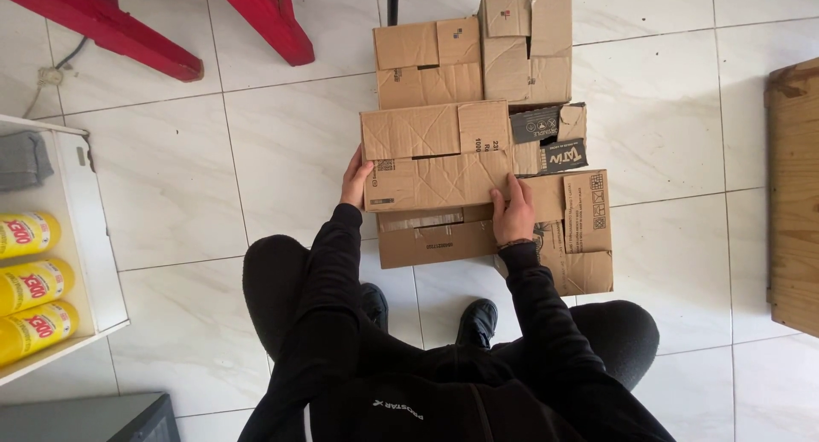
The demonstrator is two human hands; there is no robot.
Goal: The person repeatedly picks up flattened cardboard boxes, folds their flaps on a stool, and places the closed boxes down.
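Cardboard box [437, 156], white tiled floor [171, 177], perhaps storeroom

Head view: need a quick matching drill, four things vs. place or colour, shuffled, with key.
1. cardboard box
2. yellow bottles
3. red frame legs
4. wooden piece

a. right edge of view
b. between left hand and right hand
c. in white shelf, left
d. top left, on tiled floor

Pairs: 1-b, 2-c, 3-d, 4-a
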